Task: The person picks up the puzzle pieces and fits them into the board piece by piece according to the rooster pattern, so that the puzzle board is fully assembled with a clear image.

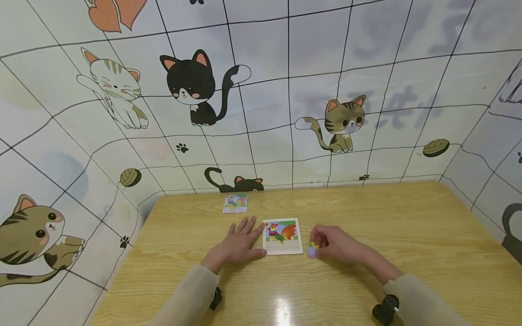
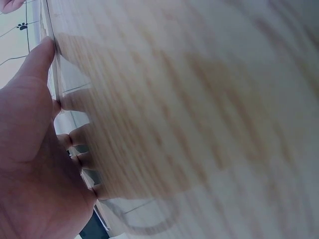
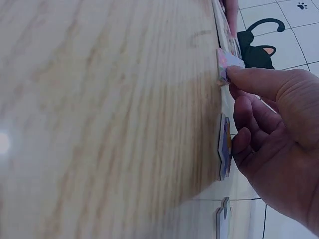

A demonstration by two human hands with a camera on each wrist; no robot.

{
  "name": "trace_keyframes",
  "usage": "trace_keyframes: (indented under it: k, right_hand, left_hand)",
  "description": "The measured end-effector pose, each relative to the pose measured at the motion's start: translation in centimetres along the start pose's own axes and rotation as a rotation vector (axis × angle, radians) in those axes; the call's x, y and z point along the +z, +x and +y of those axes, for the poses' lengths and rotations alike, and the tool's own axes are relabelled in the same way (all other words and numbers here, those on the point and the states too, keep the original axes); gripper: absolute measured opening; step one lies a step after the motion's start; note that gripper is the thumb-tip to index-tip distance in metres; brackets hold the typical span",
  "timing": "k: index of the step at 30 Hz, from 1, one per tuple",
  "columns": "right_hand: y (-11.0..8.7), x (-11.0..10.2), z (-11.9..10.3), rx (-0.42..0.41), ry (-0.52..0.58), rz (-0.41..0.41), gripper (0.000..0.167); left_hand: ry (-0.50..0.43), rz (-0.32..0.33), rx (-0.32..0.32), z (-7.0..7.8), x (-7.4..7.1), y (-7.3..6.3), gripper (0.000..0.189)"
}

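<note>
- Your right hand (image 1: 338,245) pinches a pinkish-purple puzzle piece (image 3: 230,59) just right of the rooster puzzle tray (image 1: 283,246); other pieces (image 3: 225,149) lie by its curled fingers.
- Your left hand (image 1: 240,243) lies with fingers spread, thumb and forefinger at the tray's left edge.
- The tray sits between your hands, its lower part bare.
- Beyond it, a square picture card (image 1: 235,203) lies near the cat-print wall (image 1: 267,117).

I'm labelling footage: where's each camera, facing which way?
Head: on the head, facing forward and down at the puzzle board; left hand, right hand, sleeves show.
Left wrist: worn there, facing that hand and the table.
Right wrist: worn there, facing that hand, fingers pinching a piece.
Head and right wrist both show that piece.
</note>
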State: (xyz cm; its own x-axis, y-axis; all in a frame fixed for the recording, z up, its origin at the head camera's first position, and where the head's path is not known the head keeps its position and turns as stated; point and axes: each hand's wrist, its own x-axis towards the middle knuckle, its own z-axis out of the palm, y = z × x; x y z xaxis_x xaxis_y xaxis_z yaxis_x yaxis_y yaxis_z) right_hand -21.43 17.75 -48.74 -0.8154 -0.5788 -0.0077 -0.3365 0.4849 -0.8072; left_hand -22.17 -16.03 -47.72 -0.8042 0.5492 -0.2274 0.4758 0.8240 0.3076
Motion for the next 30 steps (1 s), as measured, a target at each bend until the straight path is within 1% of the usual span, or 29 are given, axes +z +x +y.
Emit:
trace_keyframes:
  k: [5, 11, 18, 24, 30]
  right_hand:
    - [0.0, -0.1, -0.2, 0.015, 0.022, -0.009, 0.024]
    - [0.1, -0.2, -0.3, 0.007, 0.017, -0.003, 0.017]
    - [0.9, 0.0, -1.7, -0.017, 0.044, 0.014, 0.012]
    - [2.3, 1.2, -2.2, -0.031, 0.104, 0.060, 0.012]
    - [3.5, 2.6, -2.8, -0.029, 0.118, 0.095, 0.012]
  left_hand:
    - [0.007, 0.000, -0.001, -0.2, 0.3, 0.1, 0.081]
    - [0.011, 0.007, -0.001, -0.4, 0.5, 0.2, 0.081]
    - [0.007, 0.009, 0.000, -0.5, 0.4, 0.2, 0.082]
    - [0.003, 0.007, 0.001, -0.5, 0.3, 0.2, 0.081]
    - [0.001, 0.006, 0.004, -0.4, 0.3, 0.1, 0.081]
